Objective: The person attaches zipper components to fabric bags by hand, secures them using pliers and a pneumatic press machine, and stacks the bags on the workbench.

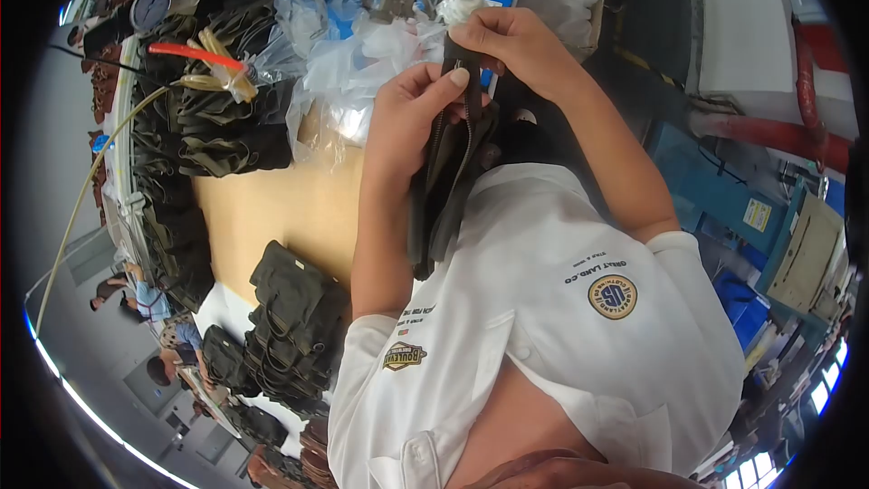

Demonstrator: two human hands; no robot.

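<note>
A dark olive fabric piece with a zipper [441, 208] hangs in front of the white shirt. My left hand [407, 113] is closed on the zipper edges, thumb on top and fingers partly hidden behind the cloth. Just above and to the right, my right hand [507, 41] pinches the upper end of the same piece between thumb and curled fingers. Crumpled clear plastic bags [362, 63] lie beyond my left hand. Whether a zipper slider is between my fingers is too small to tell.
Dark fabric pieces [235, 127] are piled at the left beside a light wooden tabletop [272, 217]. Dark bags [294, 317] lie nearer. A red-handled tool [195, 54] and a gauge [150, 9] are upper left. Other people [149, 299] work at far left; red pipes [769, 131] run right.
</note>
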